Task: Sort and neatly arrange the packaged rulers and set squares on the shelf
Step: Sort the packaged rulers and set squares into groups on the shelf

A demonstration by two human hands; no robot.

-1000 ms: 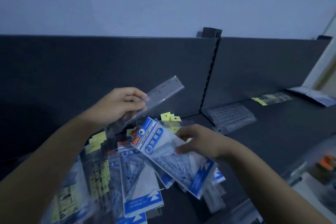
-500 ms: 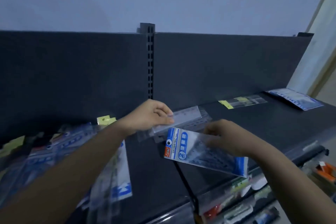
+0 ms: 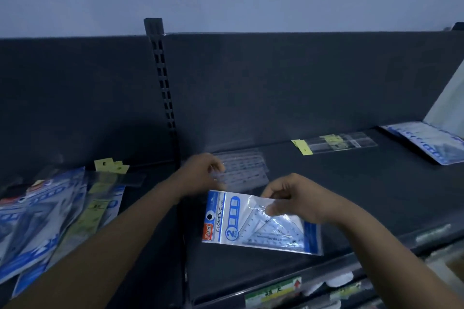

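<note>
While the right hand (image 3: 298, 198) pinched the upper edge of the set-square pack (image 3: 258, 228) between thumb and curled fingers, that pack sat tilted over the front of the dark shelf (image 3: 351, 195), at about five o'clock in the view. Its blue header, printed GEOMETRIC, pointed toward nine o'clock, and clear triangles showed through the film. Whether its lower edge touched the shelf could not be told. At eleven o'clock from it, the left hand (image 3: 200, 175) had its fingers curled and pressed together, pinching the near end of the clear ruler packs (image 3: 243, 168). These lay flat by the back panel, just on the three o'clock side of the slotted upright (image 3: 163, 83). A loose pile of blue-and-white packs (image 3: 50, 208) sprawled at eight o'clock. Toward two o'clock lay yellow-tagged rulers (image 3: 336, 143), and at three o'clock beyond them a blue-printed pack (image 3: 426, 140).
</note>
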